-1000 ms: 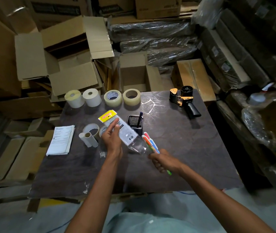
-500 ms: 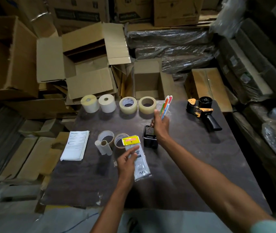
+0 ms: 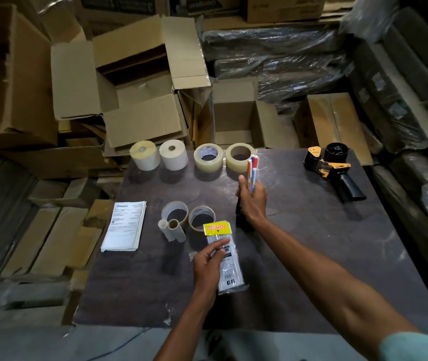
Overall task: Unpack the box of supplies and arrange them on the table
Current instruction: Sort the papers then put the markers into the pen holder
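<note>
Nearest, the person's left hand (image 3: 209,259) pinches a clear plastic packet with a yellow header card (image 3: 223,256), held low over the dark brown tabletop (image 3: 311,256). Just beyond, the right hand (image 3: 252,201) grips a small bundle of coloured pens (image 3: 252,173) upright, their tips pointing away, above a black holder (image 3: 241,217) mostly hidden by the wrist. Left of the holder stand two flat rolls of tape (image 3: 189,214) and two small cardboard tubes (image 3: 172,230), then a stack of white printed papers (image 3: 125,225). Along the far edge sit two white label rolls (image 3: 159,155), two clear tape rolls (image 3: 224,156) and, well to the right, a black and orange tape dispenser (image 3: 334,170). Behind, open cardboard boxes (image 3: 134,82) pile up.
</note>
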The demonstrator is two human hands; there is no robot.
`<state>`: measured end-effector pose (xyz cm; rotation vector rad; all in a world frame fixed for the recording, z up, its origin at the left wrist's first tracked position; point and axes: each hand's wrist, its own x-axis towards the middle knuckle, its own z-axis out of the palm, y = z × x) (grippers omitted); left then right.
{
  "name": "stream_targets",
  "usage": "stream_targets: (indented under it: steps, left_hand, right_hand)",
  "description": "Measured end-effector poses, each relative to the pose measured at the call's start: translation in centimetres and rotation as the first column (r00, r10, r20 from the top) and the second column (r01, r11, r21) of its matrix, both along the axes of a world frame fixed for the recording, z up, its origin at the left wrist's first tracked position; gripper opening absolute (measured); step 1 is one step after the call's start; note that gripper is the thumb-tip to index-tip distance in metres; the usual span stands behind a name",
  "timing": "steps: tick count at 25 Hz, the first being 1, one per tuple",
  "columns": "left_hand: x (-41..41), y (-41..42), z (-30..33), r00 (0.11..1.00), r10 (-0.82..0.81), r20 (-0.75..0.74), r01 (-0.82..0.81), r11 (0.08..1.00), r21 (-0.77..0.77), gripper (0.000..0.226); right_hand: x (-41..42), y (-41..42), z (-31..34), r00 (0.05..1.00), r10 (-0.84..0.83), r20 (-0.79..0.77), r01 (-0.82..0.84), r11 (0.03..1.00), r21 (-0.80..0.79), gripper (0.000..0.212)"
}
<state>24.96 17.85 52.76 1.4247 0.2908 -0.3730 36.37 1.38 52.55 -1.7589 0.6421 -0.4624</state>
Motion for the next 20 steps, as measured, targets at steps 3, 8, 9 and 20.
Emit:
stream_targets:
  steps: [3,8,9,20]
  left_hand:
    - [0.5,-0.3,0.1,1.0,-0.028,-0.014,0.028,0.999,-0.022,0.027]
    - [0.9,-0.8,-0.1,0.999,-0.045,-0.019,0.044,0.998,-0.033,0.026]
    - [0.9,-0.8,-0.1,0.999,-0.05,-0.016,0.05,0.998,-0.035,0.026]
    - [0.8,-1.9,-1.2,0.996,-0.087,-0.035,0.087,0.996,-0.01,0.029]
  right_hand:
    - [-0.2,-0.1,-0.3,1.0,-0.011,0.006,0.011,1.0,-0.022,0.045]
    - [-0.7,0.0,-0.1,0.998,-0.017,0.061,0.019,0.999,-0.027,0.034]
    - [-0.9,0.0,-0.1,0.997,-0.017,0.071,0.019,1.0,-0.025,0.032]
    - [-2.5,-2.1,1.2,0.984,-0.024,0.175,0.031,0.999,-0.036,0.021]
